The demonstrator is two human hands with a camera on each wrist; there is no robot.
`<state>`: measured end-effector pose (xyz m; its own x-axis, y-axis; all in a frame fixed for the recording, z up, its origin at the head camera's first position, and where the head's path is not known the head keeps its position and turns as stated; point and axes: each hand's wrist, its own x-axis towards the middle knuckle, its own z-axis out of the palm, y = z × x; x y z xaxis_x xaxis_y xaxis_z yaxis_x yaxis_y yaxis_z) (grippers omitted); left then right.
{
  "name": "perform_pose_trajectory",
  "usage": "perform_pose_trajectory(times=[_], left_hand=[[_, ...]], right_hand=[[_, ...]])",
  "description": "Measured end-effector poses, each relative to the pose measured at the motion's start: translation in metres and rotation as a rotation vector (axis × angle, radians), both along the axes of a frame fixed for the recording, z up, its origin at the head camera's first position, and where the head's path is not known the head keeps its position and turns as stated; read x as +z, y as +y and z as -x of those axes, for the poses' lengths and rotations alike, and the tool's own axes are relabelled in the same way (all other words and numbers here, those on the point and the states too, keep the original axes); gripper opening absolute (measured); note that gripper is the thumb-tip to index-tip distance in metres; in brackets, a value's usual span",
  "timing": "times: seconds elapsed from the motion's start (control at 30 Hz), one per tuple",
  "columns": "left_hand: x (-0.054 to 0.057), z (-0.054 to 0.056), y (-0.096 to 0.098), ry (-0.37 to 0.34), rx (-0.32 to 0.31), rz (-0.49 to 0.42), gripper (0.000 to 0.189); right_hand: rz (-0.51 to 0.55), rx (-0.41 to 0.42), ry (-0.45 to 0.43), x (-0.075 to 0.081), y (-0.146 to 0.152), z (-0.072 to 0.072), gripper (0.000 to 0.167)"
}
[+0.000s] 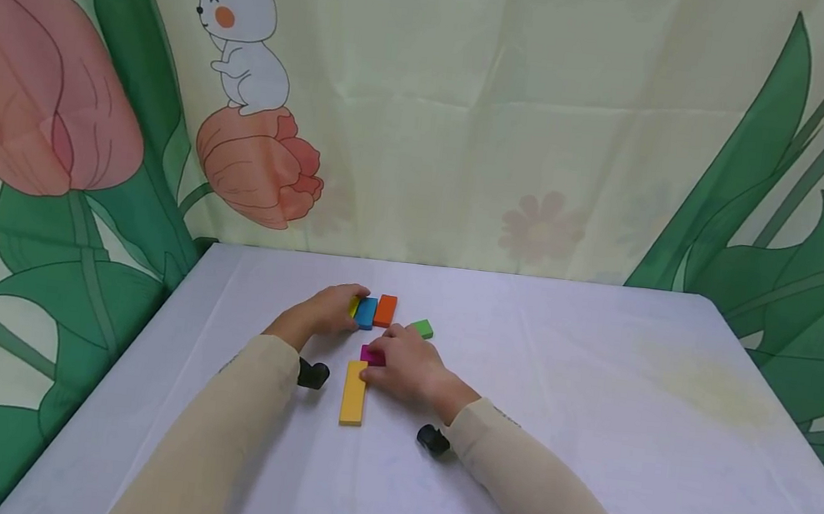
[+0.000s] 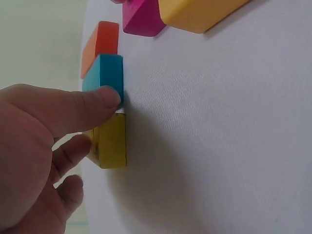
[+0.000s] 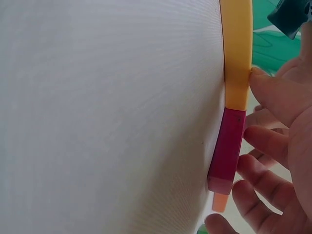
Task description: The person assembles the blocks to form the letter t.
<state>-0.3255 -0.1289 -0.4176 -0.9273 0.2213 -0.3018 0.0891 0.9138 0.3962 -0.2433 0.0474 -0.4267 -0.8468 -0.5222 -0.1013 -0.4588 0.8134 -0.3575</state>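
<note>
My left hand (image 1: 331, 310) pinches a blue block (image 1: 366, 314) lengthwise, the thumb (image 2: 108, 97) on its near end and a finger at its far end. To the left of the blue block lies a yellow block (image 2: 112, 141), partly covered by this hand. An orange block (image 1: 385, 311) stands just right of the blue one. My right hand (image 1: 411, 366) is over a magenta block (image 3: 227, 151), fingertips at its side. Its thumb touches a long amber block (image 1: 353, 393), whose far end meets the magenta block.
A green block (image 1: 423, 328) lies beyond the right hand. Black wrist-camera pieces (image 1: 313, 375) hang by both sleeves. The white tabletop (image 1: 592, 410) reaches back to a curtain (image 1: 426, 124) printed with tulips and a rabbit.
</note>
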Motion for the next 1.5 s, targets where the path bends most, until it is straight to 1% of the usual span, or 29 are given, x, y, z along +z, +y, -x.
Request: perform_pose_trajectory(times=[0.07, 0.17, 0.4, 0.73, 0.87, 1.2, 1.5], left_hand=[[0.001, 0.0, 0.0, -0.007, -0.02, -0.013, 0.068], [0.002, 0.0, 0.0, -0.018, -0.023, -0.012, 0.067], [0.003, -0.002, -0.001, -0.038, -0.006, -0.014, 0.066], [0.0, -0.008, -0.001, -0.02, 0.013, 0.009, 0.069], [0.0, -0.011, -0.001, -0.016, 0.014, 0.016, 0.068], [0.005, -0.021, -0.003, -0.023, 0.05, 0.025, 0.065], [0.003, -0.026, -0.011, 0.012, 0.041, 0.035, 0.065]], right_hand=[[-0.005, 0.001, 0.002, 0.001, 0.0, 0.0, 0.046], [-0.013, 0.005, 0.006, 0.001, 0.001, 0.0, 0.047], [-0.017, 0.008, 0.01, 0.003, 0.001, 0.0, 0.047], [-0.01, 0.003, 0.004, 0.001, 0.001, -0.001, 0.042], [-0.005, 0.006, 0.007, 0.001, 0.001, -0.001, 0.041], [0.007, -0.001, 0.008, 0.001, 0.001, -0.001, 0.04], [0.013, -0.008, 0.004, 0.001, 0.0, -0.002, 0.042]])
